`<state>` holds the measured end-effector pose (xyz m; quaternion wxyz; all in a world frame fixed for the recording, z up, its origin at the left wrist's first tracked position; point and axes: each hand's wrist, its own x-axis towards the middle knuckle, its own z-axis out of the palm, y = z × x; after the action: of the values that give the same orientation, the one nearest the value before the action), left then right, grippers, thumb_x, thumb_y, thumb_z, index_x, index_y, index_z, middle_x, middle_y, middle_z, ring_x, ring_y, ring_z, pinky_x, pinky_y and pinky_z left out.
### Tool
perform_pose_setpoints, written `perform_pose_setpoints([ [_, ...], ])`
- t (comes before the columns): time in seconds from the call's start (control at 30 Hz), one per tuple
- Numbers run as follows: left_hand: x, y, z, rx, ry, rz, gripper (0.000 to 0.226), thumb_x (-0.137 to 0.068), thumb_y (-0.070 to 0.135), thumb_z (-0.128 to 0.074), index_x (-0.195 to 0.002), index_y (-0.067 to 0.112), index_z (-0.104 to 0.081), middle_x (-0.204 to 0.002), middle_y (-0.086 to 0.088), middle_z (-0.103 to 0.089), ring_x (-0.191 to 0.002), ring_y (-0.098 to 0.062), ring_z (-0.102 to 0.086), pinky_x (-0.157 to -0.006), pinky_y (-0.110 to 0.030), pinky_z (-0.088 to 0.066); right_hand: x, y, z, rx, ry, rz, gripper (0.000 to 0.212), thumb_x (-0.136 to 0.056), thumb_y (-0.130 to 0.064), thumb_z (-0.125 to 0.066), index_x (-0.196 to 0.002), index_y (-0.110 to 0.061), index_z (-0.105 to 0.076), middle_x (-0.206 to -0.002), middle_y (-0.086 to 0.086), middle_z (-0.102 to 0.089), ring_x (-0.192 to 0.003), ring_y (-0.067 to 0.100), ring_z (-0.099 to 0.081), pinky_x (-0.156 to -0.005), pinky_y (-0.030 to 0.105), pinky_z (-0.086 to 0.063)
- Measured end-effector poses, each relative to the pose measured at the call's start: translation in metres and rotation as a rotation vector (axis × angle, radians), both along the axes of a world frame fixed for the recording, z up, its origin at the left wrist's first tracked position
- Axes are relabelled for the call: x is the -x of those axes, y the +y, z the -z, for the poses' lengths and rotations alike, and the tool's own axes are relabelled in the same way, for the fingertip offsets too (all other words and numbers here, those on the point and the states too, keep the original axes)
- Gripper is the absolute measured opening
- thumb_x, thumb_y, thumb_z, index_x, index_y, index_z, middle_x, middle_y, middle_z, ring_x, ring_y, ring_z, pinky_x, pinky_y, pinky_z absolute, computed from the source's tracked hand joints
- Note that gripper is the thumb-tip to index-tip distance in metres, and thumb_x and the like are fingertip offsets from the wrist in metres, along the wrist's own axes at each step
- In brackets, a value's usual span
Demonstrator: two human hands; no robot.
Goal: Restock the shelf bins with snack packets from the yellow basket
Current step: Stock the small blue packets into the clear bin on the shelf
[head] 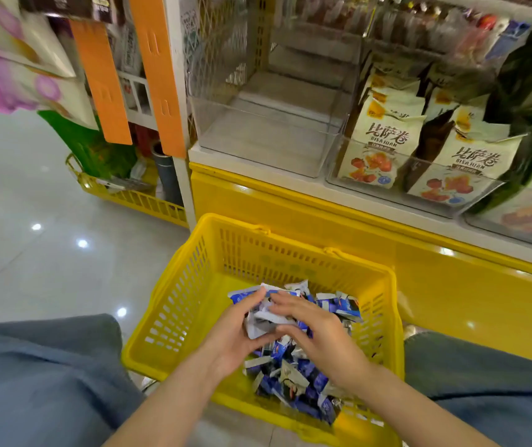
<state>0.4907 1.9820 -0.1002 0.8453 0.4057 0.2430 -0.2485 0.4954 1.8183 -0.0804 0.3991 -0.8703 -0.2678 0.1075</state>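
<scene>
Nearest to the camera, two knees in blue-grey trousers (35,369) stand on either side of the yellow basket (168,317), which sits on the pale tiled floor (32,253). Both forearms reach into the basket. The left hand (229,330) and the right hand (319,330) meet above the heap, and their fingers are curved around one handful of packets (266,317), white and blue, pressed between the two palms. The left thumb lies on top of this handful, and the right fingers cover it from the other side.

Under the hands, the snack packets (293,375) lie in a loose pile, mostly against the right side of the basket.

Just behind the basket is the yellow base (290,214) of the shelf. On the shelf above it stands a clear bin (258,137) whose bare bottom shows through the walls. Beside it, to the right, a second clear bin (400,188) holds cream snack bags (387,137) standing upright in rows. Far left, another yellow basket (135,198) rests on the floor under orange strips (100,82).
</scene>
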Motion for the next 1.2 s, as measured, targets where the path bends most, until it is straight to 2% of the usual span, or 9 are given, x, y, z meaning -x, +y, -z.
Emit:
perform_pose_setpoints([
  [0.13,0.007,0.005,-0.005,-0.083,-0.082,-0.072,0.052,-0.061,0.026,-0.074,-0.109,0.009,-0.064,-0.091,-0.01,-0.072,-0.075,-0.019,-0.069,-0.057,-0.03,-0.054,0.012,0.006,-0.007,-0.148,0.068,0.0,0.029,-0.086,-0.029,-0.06,-0.115,-0.032,-0.058,-0.129,-0.021,-0.05,-0.124,-0.007,-0.042,-0.103,0.01,-0.032],
  [0.3,0.009,0.005,-0.015,-0.099,-0.25,-0.115,0.058,-0.067,0.022,-0.072,-0.121,0.015,-0.053,-0.105,-0.008,-0.071,-0.09,-0.021,-0.07,-0.061,-0.029,-0.055,0.008,0.014,-0.021,-0.311,0.226,0.459,0.034,-0.083,-0.036,-0.061,-0.114,-0.035,-0.045,-0.11,-0.02,-0.053,-0.095,-0.01,-0.055,-0.076,0.01,-0.047],
  [0.4,0.005,0.001,-0.022,-0.115,-0.357,-0.146,0.054,-0.072,0.016,-0.069,-0.124,0.015,-0.051,-0.109,-0.009,-0.069,-0.095,-0.024,-0.068,-0.066,-0.028,-0.055,0.001,0.016,-0.031,-0.323,0.491,0.472,0.047,-0.084,-0.037,-0.062,-0.124,-0.027,-0.04,-0.112,-0.019,-0.05,-0.092,-0.008,-0.058,-0.074,0.013,-0.05],
  [0.5,-0.001,-0.001,-0.032,-0.232,-0.429,-0.174,0.057,-0.069,0.018,-0.07,-0.123,0.015,-0.051,-0.11,-0.007,-0.069,-0.1,-0.023,-0.066,-0.078,-0.034,-0.055,-0.003,0.018,-0.043,-0.355,0.58,0.402,0.024,-0.086,-0.034,-0.063,-0.107,-0.03,-0.053,-0.109,-0.016,-0.061,-0.089,-0.003,-0.063,-0.069,0.013,-0.052],
  [0.6,-0.013,0.003,-0.043,-0.352,-0.496,-0.201,0.049,-0.075,0.014,-0.071,-0.12,0.021,-0.051,-0.11,0.0,-0.069,-0.101,-0.017,-0.066,-0.083,-0.034,-0.053,-0.013,0.022,-0.058,-0.386,0.5,0.364,0.016,-0.087,-0.025,-0.063,-0.102,-0.031,-0.061,-0.107,-0.012,-0.068,-0.096,-0.002,-0.063,-0.078,0.014,-0.052],
  [0.83,-0.067,0.034,-0.08,-0.35,-0.582,-0.214,0.03,-0.093,0.013,-0.051,-0.12,0.026,-0.051,-0.115,-0.003,-0.066,-0.099,-0.013,-0.066,-0.083,-0.036,-0.053,-0.065,0.026,-0.102,-0.423,0.311,0.363,0.025,-0.087,-0.029,-0.061,-0.112,-0.026,-0.061,-0.1,-0.011,-0.071,-0.091,0.003,-0.066,-0.068,0.01,-0.049],
  [1.0,-0.106,0.061,-0.108,-0.58,-0.646,-0.151,0.022,-0.091,0.018,-0.055,-0.109,0.03,-0.052,-0.103,0.009,-0.065,-0.086,0.006,-0.062,-0.068,-0.01,-0.049,-0.118,0.037,-0.134,-0.432,0.101,0.428,0.013,-0.089,-0.024,-0.058,-0.102,-0.026,-0.059,-0.097,-0.006,-0.071,-0.091,0.006,-0.066,-0.075,0.015,-0.052],
  [1.13,-0.132,0.08,-0.129,-0.683,-0.694,-0.159,0.024,-0.091,0.017,-0.056,-0.114,0.023,-0.054,-0.114,0.001,-0.063,-0.104,-0.01,-0.058,-0.089,-0.025,-0.048,-0.18,0.056,-0.165,-0.435,-0.1,0.488,0.027,-0.087,-0.02,-0.063,-0.111,-0.017,-0.05,-0.109,0.0,-0.065,-0.096,0.008,-0.064,-0.08,0.019,-0.052],
  [1.2,-0.144,0.089,-0.135,-0.734,-0.701,-0.188,0.022,-0.09,0.014,-0.057,-0.112,0.016,-0.056,-0.114,-0.003,-0.063,-0.103,-0.014,-0.059,-0.089,-0.028,-0.047,-0.217,0.07,-0.175,-0.329,-0.213,0.568,0.035,-0.086,-0.024,-0.065,-0.115,-0.016,-0.048,-0.112,-0.002,-0.061,-0.098,0.006,-0.061,-0.085,0.017,-0.049],
])
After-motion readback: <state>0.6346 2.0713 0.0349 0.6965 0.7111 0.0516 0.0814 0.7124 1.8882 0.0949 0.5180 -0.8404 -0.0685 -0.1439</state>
